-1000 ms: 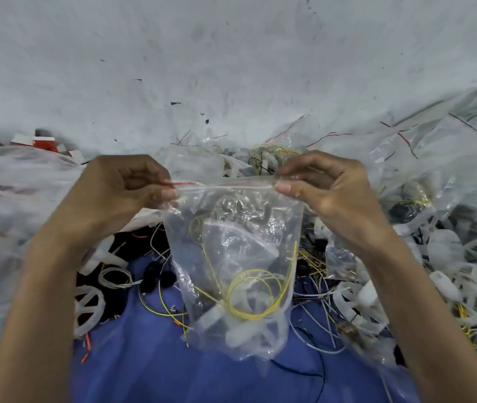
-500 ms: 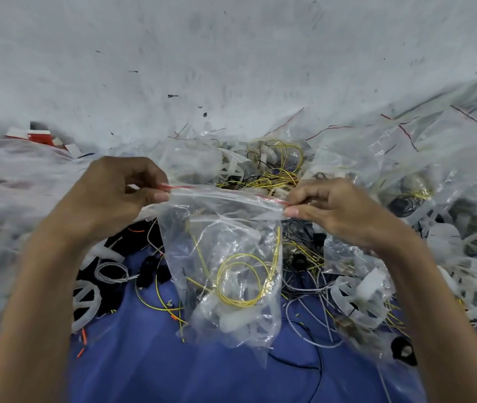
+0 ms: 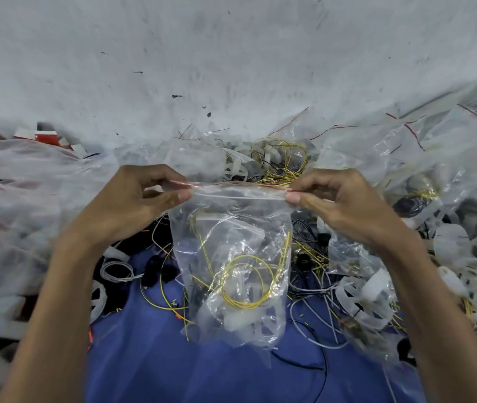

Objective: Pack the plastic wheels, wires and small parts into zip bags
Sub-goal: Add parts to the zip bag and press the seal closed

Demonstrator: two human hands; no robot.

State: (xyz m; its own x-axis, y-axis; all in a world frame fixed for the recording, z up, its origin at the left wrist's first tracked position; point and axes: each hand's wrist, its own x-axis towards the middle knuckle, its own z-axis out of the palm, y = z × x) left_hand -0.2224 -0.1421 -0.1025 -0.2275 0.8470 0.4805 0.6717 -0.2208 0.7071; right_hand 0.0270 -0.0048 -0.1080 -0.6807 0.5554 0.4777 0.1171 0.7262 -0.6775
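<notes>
- Zip bag [image 3: 231, 257]: clear plastic, hanging at the centre of the view, held up by its top edge over a blue cloth [image 3: 173, 367]. Whether its bottom touches the cloth cannot be told.
- Left hand [image 3: 132, 205], at 9 o'clock from the bag's mouth, pinches the top left corner between thumb and curled forefinger.
- Right hand [image 3: 339, 207], at 3 o'clock from the mouth, pinches the top right corner the same way.
- The hands are apart, with the red-edged zip strip [image 3: 240, 186] stretched straight between them. Whether the strip is sealed cannot be told.
- Inside the bag, a coil of yellow wire [image 3: 246, 286] lies in the lower half, and a white plastic wheel [image 3: 243, 321] sits below it at the bottom.
- At 12 o'clock, behind the bag, is a tangle of loose yellow wires [image 3: 283, 158] and white wheel parts.
- At 3 to 4 o'clock is a heap of white plastic wheels [image 3: 362, 298], mixed with wires and small black parts.
- At 1 to 2 o'clock, clear bags [image 3: 406, 146] with red strips are piled against the grey-white wall [image 3: 231, 53].
- At 9 o'clock is crumpled translucent sheeting [image 3: 13, 199], with red-and-white scraps [image 3: 45, 135] beyond it at 10 o'clock.
- At 8 o'clock, beside the left wrist, a white wire loop [image 3: 115, 270] lies on the cloth.
- At 5 o'clock, a black wire [image 3: 323, 370] curves across the cloth.
</notes>
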